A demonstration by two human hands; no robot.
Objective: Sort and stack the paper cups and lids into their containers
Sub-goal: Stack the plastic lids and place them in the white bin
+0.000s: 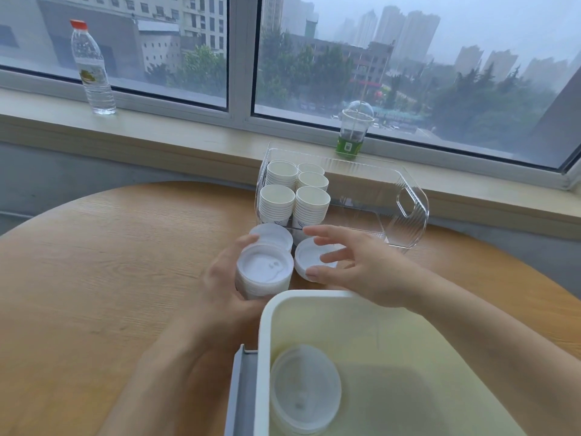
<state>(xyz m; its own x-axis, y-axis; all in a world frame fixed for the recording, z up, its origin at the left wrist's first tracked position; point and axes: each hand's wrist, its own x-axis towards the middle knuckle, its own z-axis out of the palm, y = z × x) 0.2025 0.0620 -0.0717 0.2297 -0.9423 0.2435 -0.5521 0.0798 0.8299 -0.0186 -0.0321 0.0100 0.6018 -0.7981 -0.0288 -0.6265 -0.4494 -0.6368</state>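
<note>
I'm holding the lid stack [263, 272] upright in my left hand [220, 287], fingers curling round its side. My right hand [355, 265] is hovering spread and empty over the loose lid [309, 258] lying flat at its nine o'clock, the nearer hand. The white bin [267, 357] is sitting at six o'clock. I'm reading no writing on the cups [295, 196]

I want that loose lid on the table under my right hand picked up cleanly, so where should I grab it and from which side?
Pinch the loose lid by its raised rim, coming from above with your right hand. It lies flat on the table, so only the rim offers an edge; its near-right side looks clearest, away from the lid stack in your left hand.
</note>
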